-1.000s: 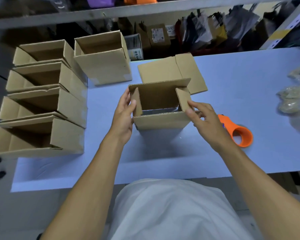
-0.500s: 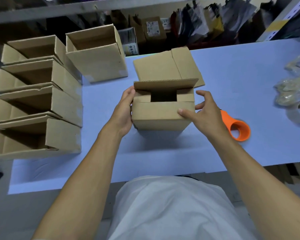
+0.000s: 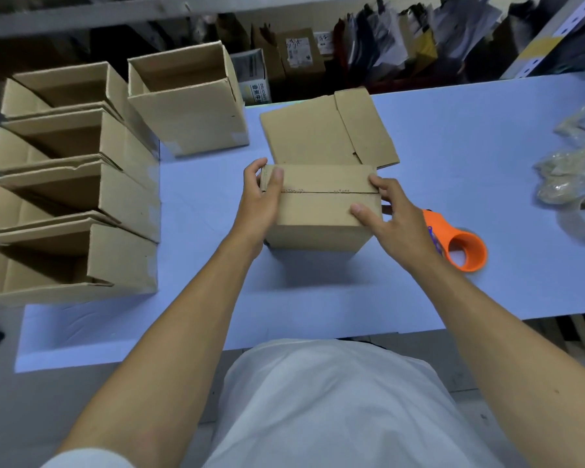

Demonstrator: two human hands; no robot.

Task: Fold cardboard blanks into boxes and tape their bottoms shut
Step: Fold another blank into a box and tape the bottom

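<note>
A small cardboard box (image 3: 321,211) stands on the blue table (image 3: 453,157) in the middle, its upturned flaps folded shut and meeting along a seam. My left hand (image 3: 259,201) grips the box's left end, thumb lying on the top flaps. My right hand (image 3: 390,219) holds the right end, with thumb and forefinger pressing the flaps down. Just right of that hand lies an orange tape dispenser (image 3: 460,244). A stack of flat cardboard blanks (image 3: 325,133) lies right behind the box.
Several folded boxes (image 3: 71,204) lie on their sides in a row at the left, with one upright box (image 3: 186,103) behind them. Rolls of tape and crumpled tape (image 3: 574,184) sit at the right edge. Shelves with goods run behind the table.
The box's side flaps were folded in, then the two long flaps were brought down over the opening. Both hands now hold them closed.
</note>
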